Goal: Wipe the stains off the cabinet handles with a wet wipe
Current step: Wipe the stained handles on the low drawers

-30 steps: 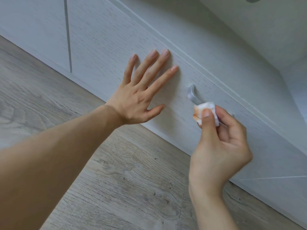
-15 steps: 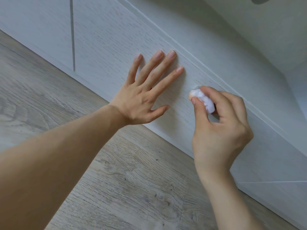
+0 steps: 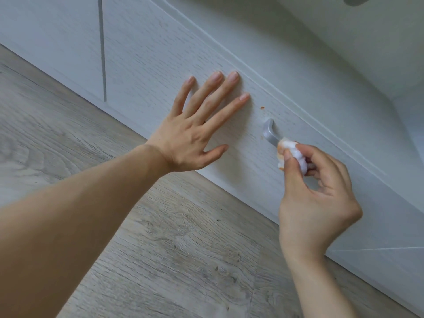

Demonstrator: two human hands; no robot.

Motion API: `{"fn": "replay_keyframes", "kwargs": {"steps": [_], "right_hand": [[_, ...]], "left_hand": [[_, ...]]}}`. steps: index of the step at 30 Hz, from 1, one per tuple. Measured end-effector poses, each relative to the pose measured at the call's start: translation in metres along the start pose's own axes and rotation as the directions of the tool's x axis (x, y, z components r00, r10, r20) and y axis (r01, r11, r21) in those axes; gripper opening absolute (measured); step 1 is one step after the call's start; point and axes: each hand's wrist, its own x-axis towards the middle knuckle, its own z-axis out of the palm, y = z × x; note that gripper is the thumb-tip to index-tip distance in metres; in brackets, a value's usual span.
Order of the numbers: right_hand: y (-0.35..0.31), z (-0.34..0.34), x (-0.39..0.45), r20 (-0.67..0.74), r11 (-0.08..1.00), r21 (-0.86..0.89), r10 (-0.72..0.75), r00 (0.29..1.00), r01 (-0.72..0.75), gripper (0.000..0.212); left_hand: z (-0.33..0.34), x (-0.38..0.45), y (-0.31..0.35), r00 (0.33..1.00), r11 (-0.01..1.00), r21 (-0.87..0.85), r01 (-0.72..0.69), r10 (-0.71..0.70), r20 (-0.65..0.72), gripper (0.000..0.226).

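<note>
Two hands on pale drawer front, mid-wipe.
Left hand (image 3: pixel 190 134) flat, fingers spread, holding nothing; small stain (image 3: pixel 261 108) at its 3 o'clock; handle (image 3: pixel 269 131) next; right hand (image 3: pixel 316 193) pinching bunched, orange-soiled wipe (image 3: pixel 291 154) against handle. Risk: re-smearing from soiled fold.

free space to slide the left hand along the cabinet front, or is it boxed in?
Free: bare cabinet front between the left hand and the vertical panel gap, and the wood floor between both forearms. Crowded: rightward, where the right hand pinches the wet wipe on the handle, an orange spot just above.
</note>
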Motion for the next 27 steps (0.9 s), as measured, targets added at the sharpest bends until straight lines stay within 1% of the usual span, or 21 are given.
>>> {"fn": "replay_keyframes", "kwargs": {"steps": [2, 5, 7, 10, 15, 17, 19, 21, 22, 24, 27], "right_hand": [[0.002, -0.005, -0.001, -0.021, 0.994, 0.073, 0.081, 0.996, -0.08, 0.009], [-0.003, -0.007, 0.002, -0.063, 0.966, 0.155, 0.218, 0.974, -0.206, 0.031], [-0.01, -0.005, 0.008, -0.066, 0.943, 0.224, 0.267, 0.961, -0.247, 0.032], [-0.022, 0.005, 0.024, 0.023, 0.938, 0.268, 0.224, 0.974, -0.222, 0.021], [-0.037, 0.033, 0.044, 0.215, 0.951, 0.206, 0.187, 0.959, -0.232, 0.012], [-0.04, 0.04, 0.038, 0.24, 0.981, 0.123, 0.12, 0.963, -0.153, 0.01], [-0.042, 0.044, 0.032, 0.197, 0.992, 0.084, 0.075, 0.977, -0.093, 0.008], [-0.04, 0.044, 0.032, 0.116, 0.991, 0.091, 0.088, 0.989, -0.099, 0.005], [-0.038, 0.042, 0.033, 0.072, 0.985, 0.112, 0.127, 0.989, -0.135, 0.006], [-0.029, 0.033, 0.035, 0.008, 0.959, 0.156, 0.238, 0.971, -0.236, 0.014], [-0.013, 0.011, 0.032, -0.036, 0.93, 0.159, 0.34, 0.94, -0.33, 0.024]], "left_hand": [[-0.002, 0.0, -0.001, 1.0, 1.0, 0.001, 0.001, -0.001, 0.016, 0.075], [-0.003, 0.001, 0.002, 1.0, 1.0, -0.001, 0.008, -0.008, 0.03, 0.076], [-0.004, 0.002, 0.006, 0.999, 1.0, -0.008, 0.025, -0.025, 0.039, 0.077], [-0.005, 0.003, 0.01, 0.998, 0.999, -0.026, 0.047, -0.046, 0.045, 0.079], [-0.005, 0.002, 0.007, 0.999, 0.999, -0.026, 0.038, -0.037, 0.039, 0.076], [-0.004, 0.002, 0.007, 0.999, 0.999, -0.028, 0.032, -0.031, 0.033, 0.075], [-0.004, 0.001, 0.006, 0.999, 0.999, -0.023, 0.029, -0.028, 0.026, 0.075], [-0.003, 0.001, 0.005, 0.999, 0.999, -0.021, 0.026, -0.026, 0.022, 0.075], [-0.003, 0.001, 0.005, 1.0, 1.0, -0.019, 0.024, -0.024, 0.021, 0.075], [-0.003, 0.002, 0.004, 1.0, 1.0, -0.011, 0.02, -0.02, 0.019, 0.076], [-0.002, 0.002, 0.006, 1.0, 1.0, -0.005, 0.022, -0.022, 0.018, 0.076]]}}
